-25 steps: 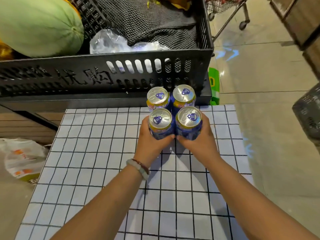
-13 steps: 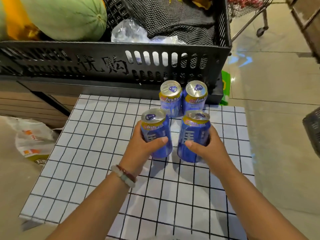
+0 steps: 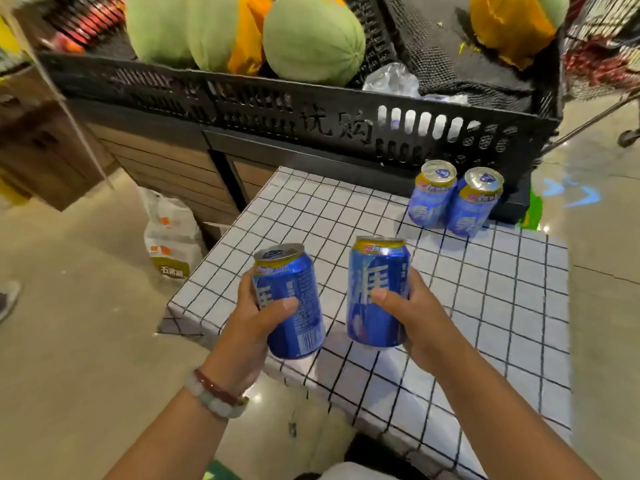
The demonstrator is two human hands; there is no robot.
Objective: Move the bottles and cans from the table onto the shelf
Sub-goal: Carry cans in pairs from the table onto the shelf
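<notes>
Each hand, left (image 3: 254,325) and right (image 3: 414,315), wraps a can (image 3: 289,299) (image 3: 377,292) lifted off the table (image 3: 485,306), probably shelf-bound.

The table (image 3: 450,306), covered in white grid-pattern cloth, carries two upright blue cans (image 3: 453,202) touching each other at its far edge.

Glossy beige floor (image 3: 69,341) is seen, with blue light reflected at right. A wood-slat counter (image 3: 166,168) is topped by a black slotted crate (image 3: 311,116) of melons (image 3: 311,39).
</notes>
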